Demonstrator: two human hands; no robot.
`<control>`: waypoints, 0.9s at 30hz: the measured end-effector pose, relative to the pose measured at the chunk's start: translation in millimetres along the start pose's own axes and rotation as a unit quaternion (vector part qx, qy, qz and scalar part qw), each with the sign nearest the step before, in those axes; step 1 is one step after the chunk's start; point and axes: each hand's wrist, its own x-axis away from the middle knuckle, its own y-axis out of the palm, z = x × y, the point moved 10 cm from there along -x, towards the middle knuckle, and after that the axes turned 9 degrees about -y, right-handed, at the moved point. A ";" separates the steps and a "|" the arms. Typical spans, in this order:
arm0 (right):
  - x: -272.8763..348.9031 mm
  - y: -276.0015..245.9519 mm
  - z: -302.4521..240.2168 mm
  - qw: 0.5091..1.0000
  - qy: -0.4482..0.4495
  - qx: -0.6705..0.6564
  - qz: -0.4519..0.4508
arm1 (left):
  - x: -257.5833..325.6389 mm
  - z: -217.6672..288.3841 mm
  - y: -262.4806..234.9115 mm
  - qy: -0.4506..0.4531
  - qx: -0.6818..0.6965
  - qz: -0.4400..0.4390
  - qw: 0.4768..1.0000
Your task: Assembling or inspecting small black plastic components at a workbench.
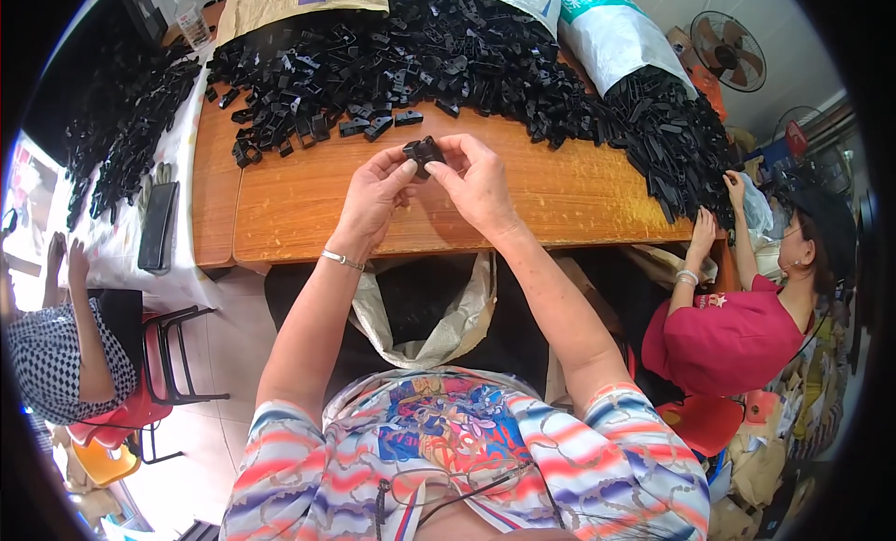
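Note:
A small black plastic part [423,153] is held between both my hands above the wooden table [308,210]. My left hand [375,191] pinches its left side with fingers and thumb. My right hand [476,179] grips its right side from above. A silver bracelet [342,259] sits on my left wrist. Just beyond my hands lies a big heap of the same black plastic parts [401,60], spread across the far half of the table.
An open sack [425,308] hangs below the table edge at my lap. A person in red [737,331] works at the right by another black pile [672,135]. A person in a checked top [56,354] sits at left. A phone [157,225] lies on the white-covered side table.

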 end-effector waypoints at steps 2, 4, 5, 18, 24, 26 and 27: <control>2.7 2.1 1.9 0.999 0.027 0.008 -0.016 | 1.1 1.5 2.1 0.007 0.020 -0.012 1.000; 3.0 3.8 -1.9 1.000 0.016 -0.019 -0.012 | 2.0 2.3 3.0 0.007 0.024 -0.006 1.000; 3.4 3.6 -1.6 1.000 0.016 -0.019 -0.012 | 2.4 2.9 2.7 0.007 0.029 0.000 1.000; 18.0 4.7 -32.6 0.981 -0.141 0.125 0.037 | 18.8 20.7 21.2 0.149 -0.084 0.050 0.984; 27.4 9.8 -28.7 0.998 -0.061 0.032 -0.008 | 43.1 36.8 24.9 0.163 -0.248 0.090 0.951; 26.8 9.6 -22.4 0.998 -0.028 0.008 -0.047 | 52.1 33.6 19.7 0.150 -0.265 0.088 0.948; 27.3 16.8 -16.5 0.992 0.015 -0.047 -0.116 | 57.7 30.6 17.1 0.137 -0.282 0.086 0.946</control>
